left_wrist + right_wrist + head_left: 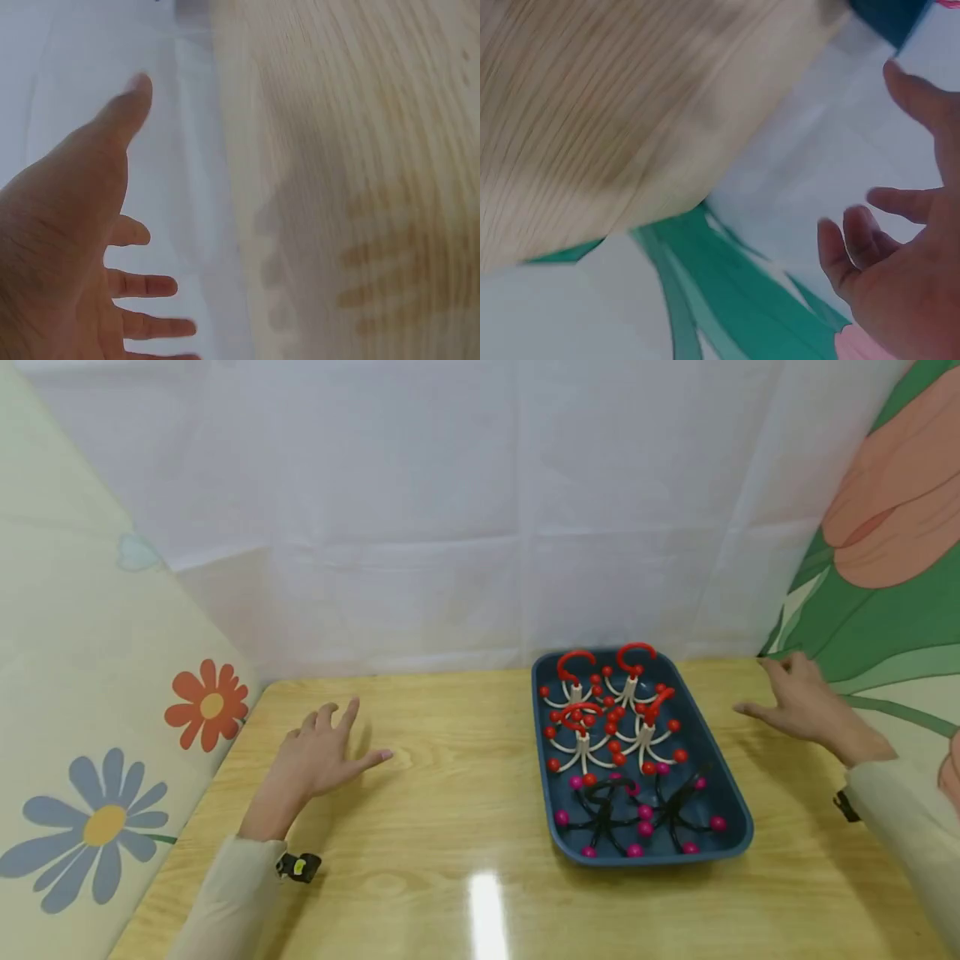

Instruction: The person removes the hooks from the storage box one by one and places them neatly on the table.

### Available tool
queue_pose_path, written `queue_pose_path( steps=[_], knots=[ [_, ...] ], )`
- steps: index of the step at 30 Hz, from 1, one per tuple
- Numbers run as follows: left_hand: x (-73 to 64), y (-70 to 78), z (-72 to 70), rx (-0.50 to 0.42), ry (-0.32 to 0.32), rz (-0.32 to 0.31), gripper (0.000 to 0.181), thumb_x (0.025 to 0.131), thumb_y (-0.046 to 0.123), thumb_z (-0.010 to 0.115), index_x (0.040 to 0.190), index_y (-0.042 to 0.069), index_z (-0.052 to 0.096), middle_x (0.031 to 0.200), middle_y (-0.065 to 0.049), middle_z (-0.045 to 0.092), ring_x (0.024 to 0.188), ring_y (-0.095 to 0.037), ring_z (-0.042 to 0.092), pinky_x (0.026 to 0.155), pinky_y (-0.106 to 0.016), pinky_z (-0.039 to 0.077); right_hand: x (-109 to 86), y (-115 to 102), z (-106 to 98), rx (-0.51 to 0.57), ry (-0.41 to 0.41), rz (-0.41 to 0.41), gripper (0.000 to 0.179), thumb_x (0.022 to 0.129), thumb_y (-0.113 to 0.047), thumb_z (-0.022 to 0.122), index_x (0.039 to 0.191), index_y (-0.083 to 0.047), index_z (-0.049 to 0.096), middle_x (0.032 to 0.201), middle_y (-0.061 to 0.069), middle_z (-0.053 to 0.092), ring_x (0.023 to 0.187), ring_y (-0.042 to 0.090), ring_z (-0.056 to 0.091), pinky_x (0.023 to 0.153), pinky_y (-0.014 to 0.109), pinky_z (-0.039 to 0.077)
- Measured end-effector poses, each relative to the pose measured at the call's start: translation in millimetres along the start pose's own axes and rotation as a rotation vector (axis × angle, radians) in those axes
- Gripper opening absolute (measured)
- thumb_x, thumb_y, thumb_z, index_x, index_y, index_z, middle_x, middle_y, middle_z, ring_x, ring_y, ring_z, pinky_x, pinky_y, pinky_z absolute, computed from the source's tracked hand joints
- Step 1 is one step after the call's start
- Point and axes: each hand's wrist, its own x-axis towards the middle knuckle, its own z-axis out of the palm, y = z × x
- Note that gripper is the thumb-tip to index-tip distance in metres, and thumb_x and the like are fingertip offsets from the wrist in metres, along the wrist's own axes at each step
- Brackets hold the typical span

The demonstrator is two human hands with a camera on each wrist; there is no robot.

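Toward the right side of the desk (435, 727), far end by its back edge: a blue tray (708, 752) with four white-armed pieces (582, 745) and, nearer, two black pieces (604, 817). Probably light, stiff, apt to tangle by the thin arms; best pinched at the central stem. Empty left hand (318, 756), fingers spread, above the desk's left part; empty right hand (806, 702), fingers loosely bent, near the back right corner.
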Motion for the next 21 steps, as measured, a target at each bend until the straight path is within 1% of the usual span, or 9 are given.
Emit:
queue_pose_path(
  steps=[2, 3, 5, 7, 9, 12, 15, 18, 21],
  knots=[
    [-1.1, 2.3, -1.4, -0.002, 0.029, 0.025, 0.114, 0.093, 0.086, 0.046, 0.168, 0.004, 0.018, 0.151, -0.038, 0.046, 0.126, -0.059, 0.057, 0.086, -0.067, 0.056, 0.5, -6, -2, 0.042, -0.023, -0.003, 0.090, 0.105, -0.046, 0.063, 0.154, 0.021, 0.027, 0.134, 0.051, 0.038, 0.114, 0.060, 0.051, 0.086, 0.068, 0.049],
    [-1.7, 4.5, -2.8, -0.007, 0.040, 0.039, 0.113, 0.094, 0.084, 0.047, 0.168, 0.003, 0.019, 0.149, -0.038, 0.049, 0.121, -0.057, 0.061, 0.081, -0.064, 0.058, 1.0, -9, -3, 0.060, -0.034, -0.005, 0.087, 0.106, -0.044, 0.062, 0.153, 0.021, 0.029, 0.132, 0.051, 0.042, 0.110, 0.057, 0.056, 0.085, 0.065, 0.052],
    [-2.3, 9.9, -5.4, -0.021, 0.061, 0.067, 0.109, 0.097, 0.079, 0.049, 0.166, -0.001, 0.022, 0.145, -0.038, 0.054, 0.115, -0.054, 0.065, 0.076, -0.060, 0.059, 1.7, -13, -3, 0.096, -0.046, -0.004, 0.082, 0.107, -0.043, 0.061, 0.152, 0.020, 0.033, 0.129, 0.048, 0.051, 0.104, 0.052, 0.065, 0.082, 0.061, 0.056],
    [-2.9, 16.9, -7.9, -0.049, 0.089, 0.099, 0.101, 0.100, 0.072, 0.052, 0.163, -0.004, 0.027, 0.142, -0.037, 0.057, 0.112, -0.052, 0.068, 0.077, -0.060, 0.060, 2.5, -17, -3, 0.137, -0.052, -0.003, 0.078, 0.107, -0.042, 0.061, 0.150, 0.019, 0.037, 0.128, 0.046, 0.057, 0.102, 0.052, 0.068, 0.080, 0.059, 0.059],
    [-3.8, 25.5, -9.6, -0.087, 0.126, 0.132, 0.091, 0.103, 0.063, 0.056, 0.158, -0.006, 0.034, 0.139, -0.035, 0.061, 0.109, -0.049, 0.070, 0.078, -0.058, 0.061, 3.2, -20, -2, 0.172, -0.055, -0.004, 0.076, 0.107, -0.042, 0.061, 0.148, 0.018, 0.041, 0.127, 0.044, 0.062, 0.104, 0.052, 0.069, 0.079, 0.057, 0.060],
    [-3.7, 39.4, -11.1, -0.142, 0.195, 0.192, 0.072, 0.105, 0.050, 0.061, 0.148, -0.006, 0.045, 0.130, -0.027, 0.068, 0.101, -0.040, 0.073, 0.077, -0.053, 0.061, 4.0, -22, 1, 0.269, -0.077, 0.003, 0.072, 0.107, -0.040, 0.060, 0.148, 0.017, 0.043, 0.128, 0.042, 0.063, 0.103, 0.048, 0.071, 0.078, 0.053, 0.062],
    [-3.9, 54.2, -14.4, -0.195, 0.249, 0.253, 0.056, 0.105, 0.040, 0.064, 0.138, -0.003, 0.052, 0.126, -0.022, 0.069, 0.101, -0.036, 0.073, 0.078, -0.051, 0.061, 5.5, -23, 3, 0.393, -0.121, 0.021, 0.071, 0.108, -0.039, 0.059, 0.149, 0.017, 0.042, 0.132, 0.042, 0.061, 0.102, 0.041, 0.073, 0.079, 0.049, 0.064],
    [-4.2, 69.0, -18.1, -0.269, 0.257, 0.285, 0.048, 0.106, 0.036, 0.064, 0.136, 0.000, 0.054, 0.128, -0.020, 0.068, 0.111, -0.036, 0.071, 0.085, -0.052, 0.061, 7.0, -23, 6, 0.506, -0.172, 0.055, 0.074, 0.109, -0.041, 0.057, 0.152, 0.017, 0.038, 0.138, 0.042, 0.057, 0.106, 0.037, 0.074, 0.082, 0.046, 0.065],
    [-4.9, 82.7, -21.2, -0.342, 0.236, 0.299, 0.047, 0.107, 0.035, 0.064, 0.139, 0.002, 0.055, 0.131, -0.019, 0.067, 0.117, -0.035, 0.069, 0.089, -0.053, 0.060, 9.1, -23, 9, 0.568, -0.204, 0.085, 0.077, 0.109, -0.042, 0.057, 0.153, 0.016, 0.036, 0.142, 0.042, 0.054, 0.109, 0.036, 0.073, 0.083, 0.044, 0.065]
  ],
)
